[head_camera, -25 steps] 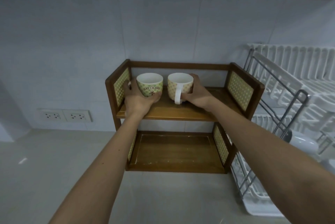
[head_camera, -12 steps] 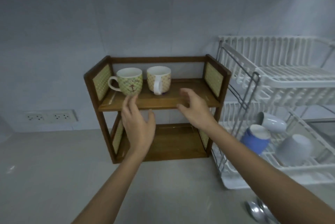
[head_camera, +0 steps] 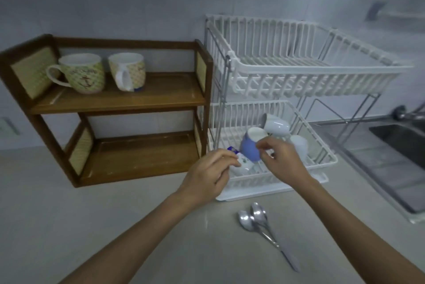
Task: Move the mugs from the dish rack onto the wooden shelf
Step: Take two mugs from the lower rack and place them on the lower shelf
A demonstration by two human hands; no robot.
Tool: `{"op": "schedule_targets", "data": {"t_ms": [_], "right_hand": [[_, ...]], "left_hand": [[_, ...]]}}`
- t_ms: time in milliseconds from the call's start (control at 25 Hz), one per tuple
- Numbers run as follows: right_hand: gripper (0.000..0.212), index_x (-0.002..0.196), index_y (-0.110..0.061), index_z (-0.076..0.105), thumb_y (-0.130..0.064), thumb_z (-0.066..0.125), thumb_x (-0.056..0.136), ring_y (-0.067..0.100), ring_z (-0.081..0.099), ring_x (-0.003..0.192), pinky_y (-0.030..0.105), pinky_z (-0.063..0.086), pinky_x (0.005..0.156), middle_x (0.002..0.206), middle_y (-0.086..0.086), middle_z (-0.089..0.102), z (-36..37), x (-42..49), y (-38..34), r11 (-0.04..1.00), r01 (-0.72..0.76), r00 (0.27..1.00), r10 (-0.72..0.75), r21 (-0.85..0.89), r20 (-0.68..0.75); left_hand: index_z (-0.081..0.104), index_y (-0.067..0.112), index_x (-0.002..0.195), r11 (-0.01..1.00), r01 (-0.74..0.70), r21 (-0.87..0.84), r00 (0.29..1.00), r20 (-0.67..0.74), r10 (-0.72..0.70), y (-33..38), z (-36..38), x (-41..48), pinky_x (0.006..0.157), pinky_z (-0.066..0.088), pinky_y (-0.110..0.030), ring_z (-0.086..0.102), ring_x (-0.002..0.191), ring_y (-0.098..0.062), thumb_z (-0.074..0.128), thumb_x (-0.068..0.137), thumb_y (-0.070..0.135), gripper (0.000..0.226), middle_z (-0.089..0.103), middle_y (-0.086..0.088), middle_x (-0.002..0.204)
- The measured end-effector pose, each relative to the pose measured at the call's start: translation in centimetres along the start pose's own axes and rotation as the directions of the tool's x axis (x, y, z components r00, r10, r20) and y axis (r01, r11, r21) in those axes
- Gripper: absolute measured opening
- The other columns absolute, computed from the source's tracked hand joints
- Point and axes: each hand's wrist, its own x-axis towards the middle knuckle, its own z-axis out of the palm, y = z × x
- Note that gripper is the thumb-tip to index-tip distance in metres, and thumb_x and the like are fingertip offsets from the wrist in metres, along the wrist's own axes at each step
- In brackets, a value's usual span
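Observation:
Two yellow patterned mugs (head_camera: 82, 74) (head_camera: 128, 71) stand on the top board of the wooden shelf (head_camera: 119, 99). In the lower tier of the white dish rack (head_camera: 322, 157) lie a blue mug (head_camera: 249, 149), two white mugs (head_camera: 276, 125) (head_camera: 300, 145) and a small white printed mug (head_camera: 243, 164). My left hand (head_camera: 207, 173) curls over the printed mug at the rack's front left. The fingertips of my right hand (head_camera: 284, 164) are at the blue mug's right side. Blur hides whether either hand grips.
Two spoons (head_camera: 257, 219) lie on the grey counter (head_camera: 69, 214) in front of the rack. A steel sink (head_camera: 400, 145) is at the right. The rack's upper tier (head_camera: 299, 76) holds nothing visible. The shelf's lower board (head_camera: 138, 157) is bare.
Both hands left the shelf, where the two yellow mugs now stand alone, and moved right and down to the rack's lower tier. The view swung right.

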Motion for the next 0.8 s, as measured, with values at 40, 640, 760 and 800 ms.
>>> {"op": "schedule_targets", "data": {"t_ms": [40,640,760,800], "right_hand": [[0.02,0.101,-0.009,0.069,-0.005,0.064,0.082,0.025,0.065,0.097,0.029,0.047,0.083,0.104,0.008,0.071,-0.9,0.4,1.8,0.997,-0.029,0.998,0.032,-0.067,0.053],[0.063,0.142,-0.029,0.028,-0.033,0.061,0.089,0.029,0.035,0.13,0.054,0.025,0.105,0.144,0.002,0.038,-0.9,7.7,12.9,-0.066,0.692,0.715,0.206,-0.719,0.668],[0.064,0.143,-0.024,0.027,-0.031,0.059,0.089,0.034,0.035,0.13,0.055,0.029,0.103,0.144,0.006,0.037,-0.9,8.0,14.3,-0.123,0.689,0.724,0.153,-0.714,0.672],[0.063,0.143,-0.021,0.027,-0.031,0.06,0.089,0.035,0.036,0.129,0.055,0.03,0.102,0.143,0.006,0.038,-1.2,8.1,14.5,-0.126,0.686,0.728,0.135,-0.717,0.672]], "left_hand": [[0.068,0.004,0.1,1.0,-0.003,0.022,0.997,0.078,0.001,0.3,1.3,1.1,0.085,0.05,-0.025,0.061,0.098,-0.019,0.057,0.079,-0.01,0.028,0.066,-0.011,0.106],[-0.01,0.008,0.147,0.195,0.941,0.278,0.152,0.17,-0.974,-2.6,13.4,7.7,0.081,0.047,-0.033,0.059,0.108,-0.032,0.052,0.083,0.061,0.104,0.057,-0.015,0.127],[-0.009,0.009,0.148,0.134,0.979,0.15,0.12,0.099,-0.988,-2.5,14.5,7.6,0.074,0.046,-0.031,0.06,0.104,-0.03,0.059,0.079,0.058,0.108,0.059,-0.014,0.123],[-0.007,0.008,0.148,0.116,0.989,0.096,0.107,0.094,-0.99,-2.5,14.6,7.7,0.076,0.047,-0.031,0.06,0.105,-0.03,0.062,0.078,0.054,0.108,0.058,-0.014,0.124]]}}
